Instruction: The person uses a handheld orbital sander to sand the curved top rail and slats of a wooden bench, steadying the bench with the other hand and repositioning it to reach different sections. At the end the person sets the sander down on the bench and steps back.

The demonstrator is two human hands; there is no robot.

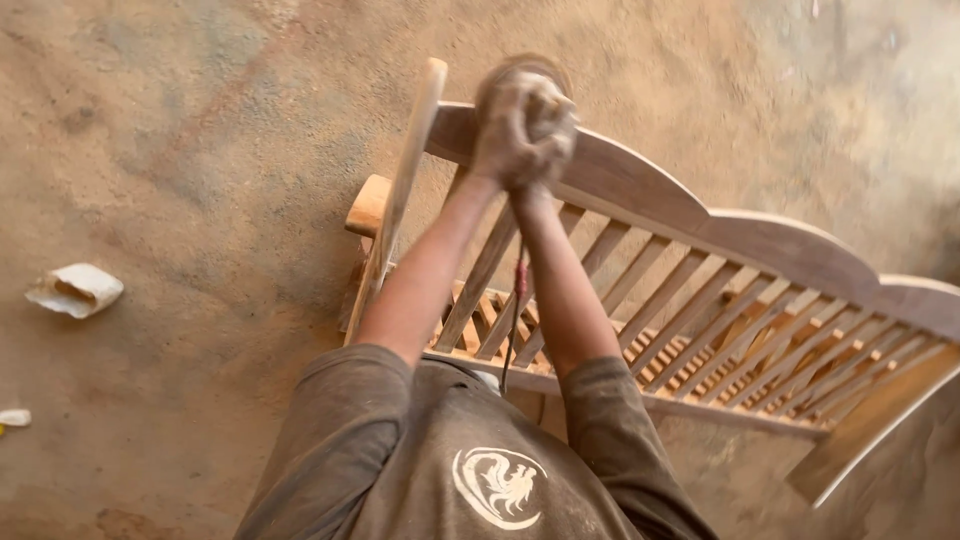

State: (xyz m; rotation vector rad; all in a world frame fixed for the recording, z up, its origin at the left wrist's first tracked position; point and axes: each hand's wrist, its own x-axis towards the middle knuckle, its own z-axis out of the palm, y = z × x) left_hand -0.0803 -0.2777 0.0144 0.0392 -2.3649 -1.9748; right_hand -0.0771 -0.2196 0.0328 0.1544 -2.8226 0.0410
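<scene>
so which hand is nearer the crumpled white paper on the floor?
Left. The left hand is clasped with the right hand over the bench's top rail, but sits on the side toward the crumpled white paper, which lies far off on the floor.

Dusty hands [522, 128] — atop wooden bench [700, 300]

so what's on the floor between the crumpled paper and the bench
Nothing: in the head view the stretch of dusty floor between the crumpled paper and the bench is bare.
</scene>
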